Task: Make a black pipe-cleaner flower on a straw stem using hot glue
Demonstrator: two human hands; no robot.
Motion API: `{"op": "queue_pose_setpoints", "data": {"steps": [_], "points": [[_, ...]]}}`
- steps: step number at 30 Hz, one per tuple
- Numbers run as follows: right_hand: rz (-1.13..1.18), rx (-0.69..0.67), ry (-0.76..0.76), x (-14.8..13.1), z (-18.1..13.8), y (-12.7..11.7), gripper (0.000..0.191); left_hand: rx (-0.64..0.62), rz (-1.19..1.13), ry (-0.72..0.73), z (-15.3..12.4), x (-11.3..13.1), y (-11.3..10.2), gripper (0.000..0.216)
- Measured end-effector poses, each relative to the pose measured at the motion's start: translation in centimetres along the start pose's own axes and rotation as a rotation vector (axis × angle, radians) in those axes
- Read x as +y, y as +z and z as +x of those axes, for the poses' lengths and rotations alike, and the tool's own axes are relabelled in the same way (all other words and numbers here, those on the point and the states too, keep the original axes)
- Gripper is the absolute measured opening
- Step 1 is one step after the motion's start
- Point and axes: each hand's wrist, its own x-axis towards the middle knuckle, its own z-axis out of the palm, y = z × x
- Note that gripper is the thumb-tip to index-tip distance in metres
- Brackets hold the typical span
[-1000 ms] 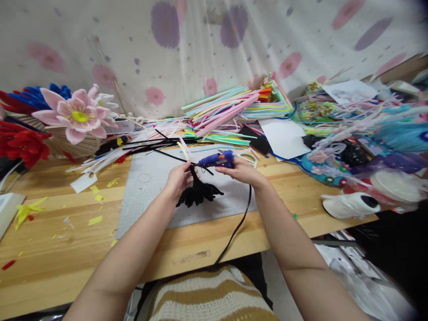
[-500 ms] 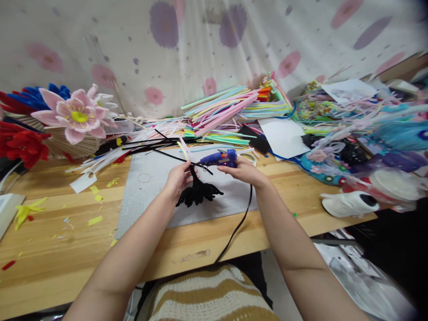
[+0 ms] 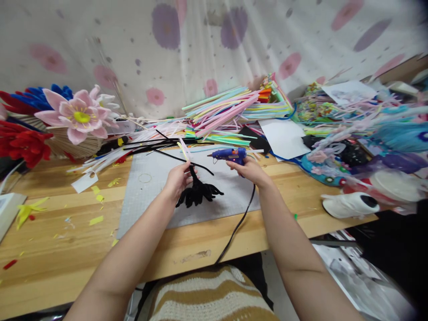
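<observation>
My left hand [image 3: 179,180] is closed around the stem of a black pipe-cleaner flower [image 3: 197,192], whose petals hang downward over the grey cutting mat [image 3: 143,200]. A black pipe cleaner [image 3: 203,168] sticks out sideways at the top of the stem, and pale strips [image 3: 183,150] rise just above my fingers. In my right hand [image 3: 250,171] is a blue hot glue gun [image 3: 230,155], its nozzle pointing left toward the stem but apart from it. A pale glue stick juts from the back of the gun.
Bundles of coloured pipe cleaners [image 3: 227,111] lie along the back. A pink flower [image 3: 82,113] and red flowers [image 3: 25,145] stand at left. White paper [image 3: 282,138] and a white roll [image 3: 351,204] are on the right. The gun's black cord [image 3: 236,232] runs over the table's front edge.
My right hand has drawn the glue gun to the right, away from the stem. My left hand and the black flower have hardly moved.
</observation>
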Motion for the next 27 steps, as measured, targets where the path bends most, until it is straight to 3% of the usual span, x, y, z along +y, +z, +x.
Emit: {"op": "queue_pose_setpoints", "data": {"steps": [8,13,16,17,19,22,27], "points": [[-0.158,0.237,0.092,3.9,1.4,3.0,0.057,-0.006,-0.005,0.011,-0.1,0.0,0.1,0.014],[-0.355,0.218,0.039,3.2,0.1,1.5,0.055,0.009,0.003,0.039,-0.1,0.3,-0.2,0.012],[-0.510,0.240,0.134,1.8,-2.2,-0.5,0.052,0.049,0.013,0.060,0.0,0.5,-0.4,0.011],[-0.523,0.190,0.153,1.0,-3.1,-0.9,0.050,0.057,0.013,0.067,0.1,0.5,-0.5,0.012],[-0.481,0.096,0.040,-1.2,-4.3,-1.0,0.047,0.063,0.001,0.085,0.3,0.4,-0.4,0.012],[-0.309,-0.035,-0.168,-5.0,-4.5,1.0,0.041,0.062,-0.029,0.109,0.5,-0.1,-0.2,0.011],[-0.338,-0.196,-0.218,-9.4,-2.0,5.7,0.035,0.092,-0.013,0.135,0.4,-0.4,0.0,0.013]]}}
